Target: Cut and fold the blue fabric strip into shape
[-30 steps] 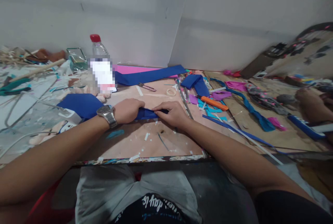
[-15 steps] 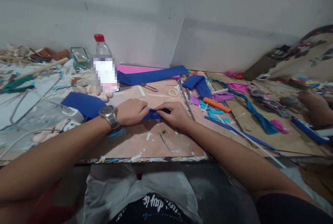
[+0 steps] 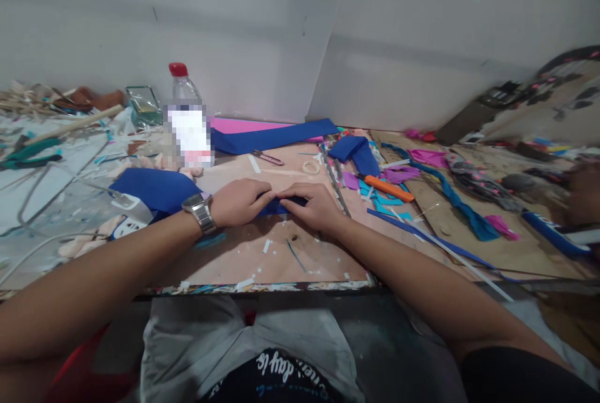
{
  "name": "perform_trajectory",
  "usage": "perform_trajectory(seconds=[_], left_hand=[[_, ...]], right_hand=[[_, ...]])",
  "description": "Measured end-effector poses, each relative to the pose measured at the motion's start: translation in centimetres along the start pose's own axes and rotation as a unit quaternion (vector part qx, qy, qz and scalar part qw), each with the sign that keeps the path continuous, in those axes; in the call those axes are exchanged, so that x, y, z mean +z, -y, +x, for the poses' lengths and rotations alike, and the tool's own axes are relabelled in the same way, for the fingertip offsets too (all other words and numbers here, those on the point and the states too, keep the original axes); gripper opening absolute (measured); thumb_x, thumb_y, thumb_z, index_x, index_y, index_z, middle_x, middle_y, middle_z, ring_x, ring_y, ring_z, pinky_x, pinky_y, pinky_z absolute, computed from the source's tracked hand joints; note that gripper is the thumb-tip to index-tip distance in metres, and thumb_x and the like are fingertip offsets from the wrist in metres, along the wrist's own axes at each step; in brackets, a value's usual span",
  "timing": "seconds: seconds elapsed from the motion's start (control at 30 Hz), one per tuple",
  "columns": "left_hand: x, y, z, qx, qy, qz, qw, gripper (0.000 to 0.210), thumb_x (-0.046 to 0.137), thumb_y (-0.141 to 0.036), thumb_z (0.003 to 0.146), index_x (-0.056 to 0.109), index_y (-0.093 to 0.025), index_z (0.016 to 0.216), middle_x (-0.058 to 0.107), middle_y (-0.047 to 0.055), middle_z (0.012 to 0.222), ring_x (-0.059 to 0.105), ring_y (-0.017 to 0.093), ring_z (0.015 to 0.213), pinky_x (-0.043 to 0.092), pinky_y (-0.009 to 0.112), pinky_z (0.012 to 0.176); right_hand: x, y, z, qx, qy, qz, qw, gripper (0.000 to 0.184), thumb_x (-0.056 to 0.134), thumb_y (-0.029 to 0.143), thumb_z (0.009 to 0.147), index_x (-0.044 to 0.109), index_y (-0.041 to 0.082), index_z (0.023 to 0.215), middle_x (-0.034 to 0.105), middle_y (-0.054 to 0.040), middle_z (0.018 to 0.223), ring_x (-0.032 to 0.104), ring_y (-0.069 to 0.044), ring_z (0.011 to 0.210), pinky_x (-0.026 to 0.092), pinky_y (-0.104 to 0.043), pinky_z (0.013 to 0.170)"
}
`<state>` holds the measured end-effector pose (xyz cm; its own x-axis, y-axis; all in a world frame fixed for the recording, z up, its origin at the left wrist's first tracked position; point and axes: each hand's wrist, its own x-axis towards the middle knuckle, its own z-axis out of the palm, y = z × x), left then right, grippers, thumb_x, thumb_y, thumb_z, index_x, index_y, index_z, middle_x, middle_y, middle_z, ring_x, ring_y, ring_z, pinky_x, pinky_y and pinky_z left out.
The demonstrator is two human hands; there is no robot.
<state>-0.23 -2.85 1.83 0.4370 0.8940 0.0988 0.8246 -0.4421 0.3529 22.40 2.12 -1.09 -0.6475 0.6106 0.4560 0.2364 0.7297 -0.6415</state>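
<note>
Both of my hands pinch one blue fabric strip low over the middle of the work board. My left hand, with a metal watch on its wrist, has thumb and fingers closed on the strip. Beside it, almost touching, my right hand grips the strip between thumb and bent fingers. Much of the held part is hidden under the fingers. A wider blue fabric piece lies left of my left hand, partly behind the watch; whether it joins the held strip I cannot tell.
Thread snips and a tape roll lie beyond my hands. An orange utility knife rests among fabric scraps at right. A capped bottle stands at the back behind a phone. Another person's hand shows at far right.
My left thumb has come down flatter along the strip and the fingers of both hands sit closer together. The other person's hand has shifted right, toward the picture's edge.
</note>
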Motion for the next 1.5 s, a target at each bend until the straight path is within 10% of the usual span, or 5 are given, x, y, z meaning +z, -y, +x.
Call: perform_trajectory(seconds=[1.5], left_hand=[[1.0, -0.8, -0.3, 0.037, -0.099, -0.048, 0.993, 0.028, 0.050, -0.033, 0.100, 0.071, -0.019, 0.088, 0.074, 0.005, 0.083, 0.064, 0.020, 0.077, 0.042, 0.032, 0.073]], right_hand=[[-0.1, 0.7, -0.1, -0.020, -0.024, -0.078, 0.996, 0.007, 0.071, 0.024, 0.093, 0.076, 0.022, 0.097, 0.080, -0.0064, 0.096, 0.073, -0.023, 0.090, 0.054, -0.036, 0.086]])
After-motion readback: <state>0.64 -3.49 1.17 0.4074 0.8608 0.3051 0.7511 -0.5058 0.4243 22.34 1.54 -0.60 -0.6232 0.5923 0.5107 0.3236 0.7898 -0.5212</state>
